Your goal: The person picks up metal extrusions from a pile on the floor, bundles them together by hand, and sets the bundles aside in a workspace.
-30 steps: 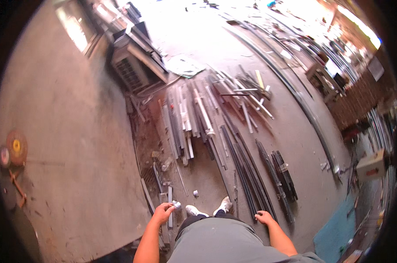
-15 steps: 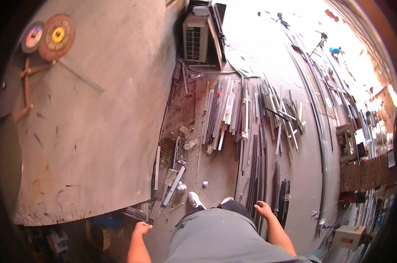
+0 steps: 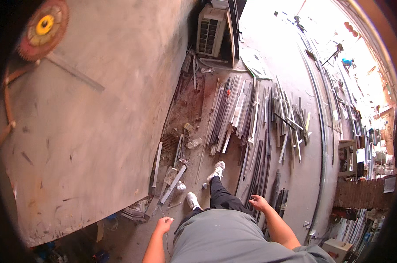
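My left hand [image 3: 164, 224] hangs low beside my hip, its fingers curled together. Whether anything small is between them cannot be made out. My right hand [image 3: 260, 203] is out to my other side, fingers loosely bent and a little apart, with nothing seen in it. Below and beyond it, dark metal bars [image 3: 260, 166] lie lengthwise on the floor. Ahead of my feet is a large bundle of silver and grey metal profiles [image 3: 233, 107]. A looser, crossed pile of profiles [image 3: 290, 120] lies to its right. Neither hand touches any of these.
A large board-like surface [image 3: 106, 122] fills the left, with a toothed round blade [image 3: 44, 25] near its far edge. Offcuts and scraps [image 3: 173, 184] litter the floor near its corner. An air-conditioner-like unit [image 3: 210, 33] stands ahead. Long bars [image 3: 319, 131] and a box [image 3: 337, 250] lie right.
My right foot has stepped forward. The view has shifted, so the blade and board sit further left and a second disc is out of sight. My left hand has swung closer to my body.
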A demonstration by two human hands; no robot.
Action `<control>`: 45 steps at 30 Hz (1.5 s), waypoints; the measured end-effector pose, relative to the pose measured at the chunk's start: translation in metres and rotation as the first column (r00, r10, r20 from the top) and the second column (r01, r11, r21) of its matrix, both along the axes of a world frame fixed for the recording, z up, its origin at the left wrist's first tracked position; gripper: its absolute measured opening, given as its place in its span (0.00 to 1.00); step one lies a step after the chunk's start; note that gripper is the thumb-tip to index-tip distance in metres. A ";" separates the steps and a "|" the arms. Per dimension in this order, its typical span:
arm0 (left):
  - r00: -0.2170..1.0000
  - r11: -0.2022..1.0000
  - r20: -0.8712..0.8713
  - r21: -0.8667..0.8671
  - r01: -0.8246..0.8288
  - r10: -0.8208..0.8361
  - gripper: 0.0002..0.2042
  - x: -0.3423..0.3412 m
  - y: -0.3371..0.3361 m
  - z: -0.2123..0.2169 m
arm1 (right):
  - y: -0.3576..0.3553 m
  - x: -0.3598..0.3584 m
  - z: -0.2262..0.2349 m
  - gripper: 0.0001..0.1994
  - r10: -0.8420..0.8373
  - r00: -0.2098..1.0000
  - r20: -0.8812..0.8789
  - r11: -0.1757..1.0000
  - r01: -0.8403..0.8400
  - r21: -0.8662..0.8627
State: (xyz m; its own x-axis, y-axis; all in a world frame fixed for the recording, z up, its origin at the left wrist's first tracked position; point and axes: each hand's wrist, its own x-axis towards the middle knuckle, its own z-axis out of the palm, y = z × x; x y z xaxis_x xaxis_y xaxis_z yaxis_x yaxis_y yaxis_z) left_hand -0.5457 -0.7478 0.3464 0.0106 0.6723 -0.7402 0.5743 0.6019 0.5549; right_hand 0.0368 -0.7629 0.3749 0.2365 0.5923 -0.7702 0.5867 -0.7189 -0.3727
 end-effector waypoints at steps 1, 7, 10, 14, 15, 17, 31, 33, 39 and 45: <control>1.000 1.000 -0.001 -0.010 -0.010 0.010 0.15 0.002 -0.001 -0.006 | 0.010 0.007 -0.008 0.31 0.019 1.000 0.005 0.999 -0.019 -0.030; 0.952 0.978 -0.256 -0.082 -0.191 0.165 0.14 -0.021 0.038 -0.009 | 0.077 0.052 -0.068 0.31 0.092 0.989 -0.112 0.989 -0.104 -0.108; 0.949 0.982 -0.263 -0.015 -0.186 0.175 0.12 -0.007 0.097 -0.001 | 0.140 0.079 -0.086 0.30 0.193 0.979 -0.057 0.977 -0.197 -0.078; 0.977 0.975 -0.139 0.175 -0.136 0.161 0.13 0.035 0.196 0.022 | 0.235 0.106 -0.070 0.29 0.050 0.998 -0.041 0.997 -0.048 0.059; 0.982 0.966 -0.097 0.220 -0.137 0.162 0.14 0.055 0.225 0.031 | 0.253 0.113 -0.068 0.28 -0.015 0.998 -0.056 0.994 0.021 0.104; 0.984 0.962 -0.052 0.226 -0.156 0.172 0.14 0.092 0.274 0.048 | 0.287 0.119 -0.058 0.28 -0.030 0.994 -0.103 0.987 0.046 0.156; 0.932 0.922 -0.156 -0.268 0.278 -0.327 0.16 0.072 0.425 -0.108 | 0.336 0.035 -0.043 0.32 -0.117 0.870 0.478 0.862 -0.150 0.484; 0.950 0.964 -0.217 -0.192 0.186 -0.226 0.15 0.066 0.445 -0.147 | 0.337 0.021 -0.074 0.33 -0.064 0.905 0.421 0.874 -0.153 0.461; 0.930 0.974 -0.292 -0.107 0.202 -0.225 0.14 0.068 0.488 -0.319 | 0.355 -0.016 -0.172 0.33 0.050 0.932 0.359 0.885 -0.208 0.416; 0.861 0.933 -0.411 -0.313 0.178 -0.301 0.16 0.115 0.515 -0.483 | 0.331 0.009 -0.216 0.32 -0.020 0.969 0.245 0.952 -0.057 0.300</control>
